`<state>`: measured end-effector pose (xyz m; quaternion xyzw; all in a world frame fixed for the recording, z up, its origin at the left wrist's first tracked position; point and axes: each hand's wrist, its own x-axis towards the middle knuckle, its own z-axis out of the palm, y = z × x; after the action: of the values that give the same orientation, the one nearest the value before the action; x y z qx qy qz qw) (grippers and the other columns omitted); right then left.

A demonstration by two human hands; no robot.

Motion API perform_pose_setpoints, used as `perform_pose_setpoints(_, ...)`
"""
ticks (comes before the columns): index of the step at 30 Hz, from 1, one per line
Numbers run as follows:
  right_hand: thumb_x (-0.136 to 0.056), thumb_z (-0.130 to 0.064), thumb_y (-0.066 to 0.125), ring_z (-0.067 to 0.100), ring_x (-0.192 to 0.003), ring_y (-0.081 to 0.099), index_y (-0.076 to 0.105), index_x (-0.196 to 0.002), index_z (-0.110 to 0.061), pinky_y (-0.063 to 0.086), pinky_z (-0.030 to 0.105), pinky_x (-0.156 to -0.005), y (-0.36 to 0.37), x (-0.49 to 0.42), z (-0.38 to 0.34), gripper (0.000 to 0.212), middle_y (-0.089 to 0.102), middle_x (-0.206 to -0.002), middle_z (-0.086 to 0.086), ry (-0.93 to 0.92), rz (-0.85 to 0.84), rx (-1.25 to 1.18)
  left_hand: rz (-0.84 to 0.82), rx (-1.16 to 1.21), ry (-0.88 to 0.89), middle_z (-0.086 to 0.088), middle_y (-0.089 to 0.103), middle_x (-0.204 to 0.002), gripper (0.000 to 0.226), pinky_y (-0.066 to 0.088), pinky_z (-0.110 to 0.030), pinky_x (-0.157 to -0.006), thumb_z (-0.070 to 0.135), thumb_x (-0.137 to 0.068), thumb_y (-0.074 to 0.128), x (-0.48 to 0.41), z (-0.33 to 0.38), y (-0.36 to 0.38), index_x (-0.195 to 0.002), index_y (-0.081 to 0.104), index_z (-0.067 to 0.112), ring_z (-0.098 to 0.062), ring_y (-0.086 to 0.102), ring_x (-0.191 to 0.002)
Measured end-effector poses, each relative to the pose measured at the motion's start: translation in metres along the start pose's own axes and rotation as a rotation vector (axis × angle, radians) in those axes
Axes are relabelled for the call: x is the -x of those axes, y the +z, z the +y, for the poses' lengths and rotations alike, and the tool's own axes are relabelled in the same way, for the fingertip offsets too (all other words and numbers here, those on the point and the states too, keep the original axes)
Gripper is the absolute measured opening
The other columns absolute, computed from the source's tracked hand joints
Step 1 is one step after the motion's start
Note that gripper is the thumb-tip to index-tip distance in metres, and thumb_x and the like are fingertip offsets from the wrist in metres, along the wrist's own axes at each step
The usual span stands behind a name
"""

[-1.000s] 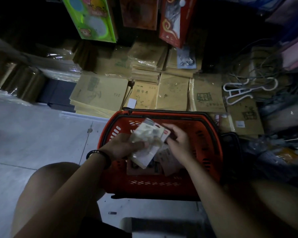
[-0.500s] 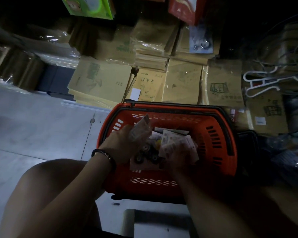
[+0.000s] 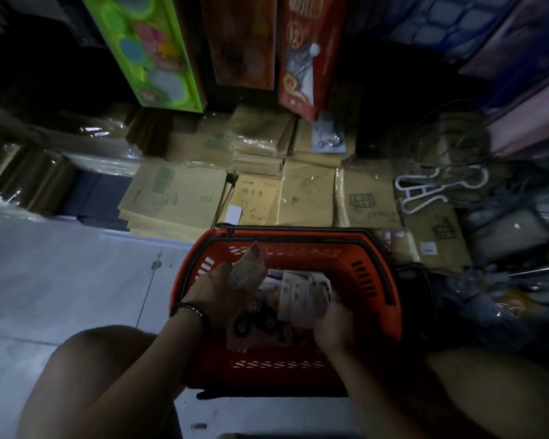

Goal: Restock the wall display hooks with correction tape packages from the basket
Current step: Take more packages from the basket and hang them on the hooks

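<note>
- Head view, the only one: left hand (image 3: 222,289) is closed round a small bunch of correction tape packages (image 3: 248,270), held up over the left side of the orange basket (image 3: 371,280); one card corner sticks up past the fingers.
- Right hand (image 3: 333,327) is down inside the basket, fingers curled on a second stack (image 3: 301,296) of carded packs near the middle. Grip looks closed, but the fingertips are hidden under the cards, so how firm it is can't be told.
- Change: a second ago both hands were together on one white pack above the basket. Half a second ago the right hand had dropped into the pile. Now it has a stack partly lifted and the left bunch sits higher and further left.
- More loose packs (image 3: 257,321) lie on the basket floor, dark round shapes showing on one card.
- Meaning for the task: judged as still the gathering step, stock going from basket into hands. Nothing hung yet.
- Wall display hooks not in view; only brown paper bundles (image 3: 178,198) and a white hanger (image 3: 438,188) on the floor beyond the basket.
- Likely next need: stand or look up to find the hooks.
- Risk: dim light, slippery cards, left bunch could fan out.
</note>
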<state>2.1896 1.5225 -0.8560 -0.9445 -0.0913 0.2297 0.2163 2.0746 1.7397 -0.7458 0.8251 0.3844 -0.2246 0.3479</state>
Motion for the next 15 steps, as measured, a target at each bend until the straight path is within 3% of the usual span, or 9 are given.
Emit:
perform_pose_setpoints(3,-0.102,-0.037,0.061,0.039,-0.098,0.072,0.064,-0.115,-0.008,0.049,0.036,-0.074,-0.034,0.026,-0.019,0.033,0.075,-0.104,0.019,-0.001,0.156,-0.096,0.03,0.108,-0.058,-0.013,0.067,-0.135,0.057,0.053,-0.041,-0.103,0.043,-0.096,0.069,0.021,0.011,0.001,-0.144,0.055,0.016,-0.033,0.065,-0.122)
perform_pose_setpoints(7,-0.091,-0.04,0.069,0.027,-0.091,0.075,0.069,-0.108,-0.016,0.057,0.038,-0.073,-0.072,0.073,-0.051,0.03,0.077,-0.096,0.003,-0.024,0.242,-0.493,0.024,0.187,-0.064,-0.016,0.066,-0.139,0.062,0.052,-0.039,-0.103,0.039,-0.096,0.071,0.053,0.018,0.002,-0.148,0.051,0.011,-0.035,0.063,-0.126)
perform_pose_setpoints(9,-0.087,-0.028,0.073,0.013,-0.092,0.075,0.07,-0.107,-0.016,0.058,0.031,-0.075,-0.094,0.098,-0.069,0.023,0.077,-0.095,-0.005,-0.063,0.253,-0.662,0.123,0.294,-0.07,-0.017,0.071,-0.13,0.05,0.052,-0.037,-0.095,0.041,-0.098,0.068,0.075,0.019,0.001,-0.139,0.06,0.012,-0.037,0.067,-0.121)
perform_pose_setpoints(12,-0.082,0.014,0.071,-0.004,-0.08,0.07,0.07,-0.103,-0.006,0.047,0.006,-0.064,-0.13,0.131,-0.09,0.028,0.073,-0.089,-0.004,-0.129,0.27,-0.875,0.233,0.615,-0.039,-0.001,0.08,-0.091,0.019,0.06,-0.032,-0.077,0.032,-0.096,0.072,0.108,0.022,0.002,-0.107,0.071,0.016,-0.033,0.073,-0.098)
perform_pose_setpoints(13,-0.081,0.019,0.069,-0.006,-0.079,0.07,0.07,-0.102,-0.002,0.046,0.004,-0.062,-0.142,0.142,-0.098,0.03,0.073,-0.088,-0.001,-0.167,0.267,-0.921,0.251,0.751,-0.012,0.003,0.08,-0.084,0.008,0.06,-0.024,-0.071,0.022,-0.095,0.075,0.12,0.025,0.001,-0.101,0.071,0.018,-0.029,0.074,-0.092)
perform_pose_setpoints(15,-0.082,0.02,0.069,0.008,-0.09,0.075,0.073,-0.105,0.001,0.053,0.011,-0.07,-0.149,0.152,-0.107,0.03,0.078,-0.093,0.009,-0.21,0.219,-1.047,0.297,0.999,0.037,-0.004,0.081,-0.096,0.018,0.063,-0.028,-0.076,0.02,-0.089,0.08,0.132,0.033,-0.003,-0.105,0.073,0.019,-0.026,0.077,-0.094)
